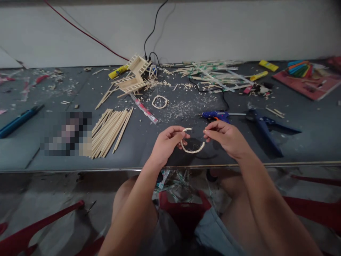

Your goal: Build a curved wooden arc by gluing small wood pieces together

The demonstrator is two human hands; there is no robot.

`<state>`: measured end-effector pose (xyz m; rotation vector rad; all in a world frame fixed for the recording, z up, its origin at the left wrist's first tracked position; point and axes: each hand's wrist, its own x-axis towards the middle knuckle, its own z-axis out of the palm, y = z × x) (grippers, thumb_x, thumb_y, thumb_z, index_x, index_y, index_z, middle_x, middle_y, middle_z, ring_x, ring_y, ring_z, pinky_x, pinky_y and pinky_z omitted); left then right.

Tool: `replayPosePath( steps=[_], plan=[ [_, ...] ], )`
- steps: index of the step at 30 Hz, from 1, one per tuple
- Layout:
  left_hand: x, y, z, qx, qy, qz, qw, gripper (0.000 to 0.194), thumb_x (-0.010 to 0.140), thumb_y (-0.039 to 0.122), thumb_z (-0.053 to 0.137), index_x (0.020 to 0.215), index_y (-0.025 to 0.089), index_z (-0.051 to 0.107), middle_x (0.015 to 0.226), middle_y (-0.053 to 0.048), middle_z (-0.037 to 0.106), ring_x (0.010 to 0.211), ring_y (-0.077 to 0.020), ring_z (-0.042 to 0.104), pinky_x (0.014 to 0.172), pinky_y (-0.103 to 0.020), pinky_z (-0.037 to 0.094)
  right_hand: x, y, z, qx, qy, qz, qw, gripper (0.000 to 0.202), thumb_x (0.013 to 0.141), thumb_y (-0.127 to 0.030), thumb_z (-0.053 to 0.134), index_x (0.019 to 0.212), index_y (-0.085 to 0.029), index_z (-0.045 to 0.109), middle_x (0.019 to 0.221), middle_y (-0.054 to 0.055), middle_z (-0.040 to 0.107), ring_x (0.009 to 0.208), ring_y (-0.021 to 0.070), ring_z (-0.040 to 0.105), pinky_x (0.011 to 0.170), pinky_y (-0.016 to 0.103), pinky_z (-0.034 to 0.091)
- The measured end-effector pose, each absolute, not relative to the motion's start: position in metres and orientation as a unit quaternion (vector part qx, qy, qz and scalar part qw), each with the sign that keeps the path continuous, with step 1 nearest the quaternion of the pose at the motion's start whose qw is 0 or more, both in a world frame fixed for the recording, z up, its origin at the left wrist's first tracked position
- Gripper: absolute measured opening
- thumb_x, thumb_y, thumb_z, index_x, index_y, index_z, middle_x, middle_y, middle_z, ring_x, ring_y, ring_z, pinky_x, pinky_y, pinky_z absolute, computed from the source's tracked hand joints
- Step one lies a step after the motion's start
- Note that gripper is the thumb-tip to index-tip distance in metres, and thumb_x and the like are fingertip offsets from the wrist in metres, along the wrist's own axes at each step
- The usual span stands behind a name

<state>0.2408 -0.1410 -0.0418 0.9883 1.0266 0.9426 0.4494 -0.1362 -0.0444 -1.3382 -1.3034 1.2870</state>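
Note:
An incomplete ring of short pale wooden pieces (194, 151) hangs over the table's front part, with a gap at its upper right. My left hand (170, 138) pinches the ring's left side between thumb and fingers. Across the gap, my right hand (223, 137) has thumb and forefinger pressed together on a tiny pale bit, too small to make out fully. Just beyond that hand lies a blue glue gun (215, 115). A closed ring of similar pieces (160, 102) rests farther back on the table.
Left of my hands lies a pile of thin wooden sticks (110, 131). Blue cutters (266, 129) lie at right. Small wooden chair-like models (135, 76) stand at the back near bundled sticks (213, 76). Wood scraps litter the dark table (138, 153). A red stool (183, 202) is below.

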Motion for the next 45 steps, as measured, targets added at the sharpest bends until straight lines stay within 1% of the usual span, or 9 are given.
replayPosePath(
  steps=[5,10,14,18,24,30,35,40,45],
  plan=[
    [0.254,-0.138,-0.045,0.460,0.455,0.428,0.631,0.019,0.080,0.029,0.063,0.093,0.015,0.060,0.081,-0.003,0.070,0.063,-0.0099,0.061,0.054,-0.021,0.045,0.455,-0.138,-0.043,-0.537,-0.531,0.526,0.391,0.023,0.077,-0.038,0.068,0.092,-0.020,0.065,0.081,0.002,0.069,0.073,0.0150,0.067,0.073,0.031,0.054],
    [0.259,-0.138,-0.050,0.484,0.448,0.429,0.617,0.028,0.082,0.029,0.062,0.107,0.017,0.061,0.081,-0.003,0.070,0.065,-0.0102,0.061,0.056,-0.021,0.046,0.457,-0.139,-0.043,-0.535,-0.521,0.543,0.384,0.023,0.078,-0.037,0.069,0.093,-0.020,0.066,0.086,0.003,0.071,0.079,0.0156,0.069,0.078,0.032,0.054],
    [0.260,-0.139,-0.050,0.506,0.455,0.416,0.603,0.028,0.083,0.029,0.061,0.108,0.018,0.064,0.081,-0.003,0.070,0.066,-0.0095,0.061,0.057,-0.020,0.047,0.454,-0.139,-0.044,-0.521,-0.514,0.554,0.395,0.020,0.078,-0.033,0.069,0.093,-0.020,0.064,0.084,0.002,0.071,0.076,0.0141,0.068,0.077,0.030,0.054],
    [0.261,-0.141,-0.048,0.522,0.458,0.397,0.600,0.027,0.083,0.028,0.060,0.109,0.019,0.065,0.084,-0.003,0.071,0.066,-0.0092,0.061,0.058,-0.019,0.047,0.451,-0.138,-0.044,-0.513,-0.511,0.561,0.401,0.020,0.078,-0.030,0.067,0.094,-0.021,0.057,0.081,0.001,0.071,0.077,0.0151,0.068,0.072,0.029,0.053],
    [0.261,-0.142,-0.048,0.527,0.462,0.385,0.600,0.026,0.084,0.028,0.059,0.108,0.020,0.066,0.085,-0.002,0.071,0.067,-0.0096,0.062,0.058,-0.020,0.047,0.451,-0.139,-0.045,-0.496,-0.518,0.577,0.391,0.031,0.075,-0.030,0.072,0.096,-0.023,0.051,0.079,-0.001,0.070,0.074,0.0145,0.066,0.069,0.027,0.051],
    [0.260,-0.142,-0.050,0.522,0.454,0.387,0.610,0.025,0.082,0.028,0.061,0.105,0.019,0.067,0.082,-0.001,0.071,0.066,-0.0090,0.061,0.058,-0.019,0.046,0.451,-0.140,-0.047,-0.487,-0.520,0.583,0.389,0.031,0.077,-0.032,0.071,0.097,-0.024,0.049,0.077,-0.002,0.070,0.071,0.0142,0.065,0.064,0.026,0.048],
    [0.259,-0.142,-0.050,0.527,0.450,0.389,0.607,0.024,0.083,0.027,0.061,0.104,0.020,0.067,0.081,-0.001,0.070,0.066,-0.0085,0.061,0.056,-0.017,0.046,0.449,-0.140,-0.045,-0.484,-0.510,0.588,0.399,0.031,0.075,-0.029,0.072,0.095,-0.024,0.049,0.076,-0.002,0.069,0.072,0.0142,0.065,0.065,0.026,0.049],
    [0.260,-0.142,-0.050,0.529,0.451,0.396,0.600,0.023,0.082,0.026,0.061,0.104,0.019,0.068,0.079,-0.001,0.070,0.068,-0.0097,0.062,0.058,-0.019,0.049,0.448,-0.140,-0.045,-0.472,-0.505,0.598,0.405,0.028,0.077,-0.027,0.070,0.095,-0.023,0.050,0.076,-0.003,0.069,0.071,0.0130,0.066,0.068,0.027,0.051],
    [0.260,-0.142,-0.049,0.524,0.442,0.399,0.608,0.021,0.082,0.024,0.061,0.101,0.019,0.068,0.080,-0.002,0.071,0.067,-0.0100,0.062,0.057,-0.019,0.047,0.448,-0.140,-0.044,-0.471,-0.498,0.604,0.406,0.021,0.081,-0.027,0.066,0.092,-0.023,0.050,0.076,-0.002,0.070,0.072,0.0126,0.068,0.071,0.028,0.053]
  ],
)
